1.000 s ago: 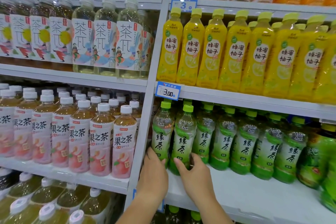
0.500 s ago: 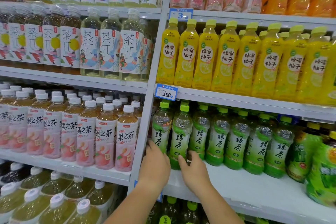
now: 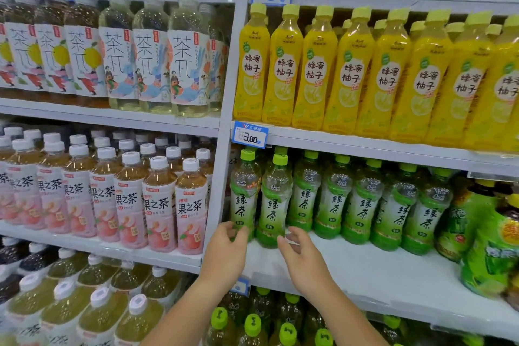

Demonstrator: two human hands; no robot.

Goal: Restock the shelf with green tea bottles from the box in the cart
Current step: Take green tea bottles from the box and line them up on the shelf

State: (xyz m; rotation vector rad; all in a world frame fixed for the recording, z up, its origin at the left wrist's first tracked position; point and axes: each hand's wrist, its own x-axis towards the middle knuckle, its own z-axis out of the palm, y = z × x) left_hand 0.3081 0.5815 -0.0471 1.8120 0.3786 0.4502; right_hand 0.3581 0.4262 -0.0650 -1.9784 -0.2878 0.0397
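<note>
Head view: close, facing shelf (image 3: 365, 270) front, angled slightly down.

left hand (image 3: 228, 250): bare, with no glove, ring or other covering in view; the fingers look short and rounded, their tips slightly blurred.
right hand (image 3: 304, 258): bare as well, no glove or ring; fingers short, thumb visible along the near edge.
left forearm (image 3: 179, 317): uncovered from the wrist down to the bottom edge of the view; no sleeve, watch or band shows on it.
right forearm (image 3: 354, 320): likewise uncovered as far as the lower edge; no cuff, bracelet or watch.
clothing: none visible; whatever is worn ends beyond the frame.
markings: none that can be made out on either hand or arm.
</note>
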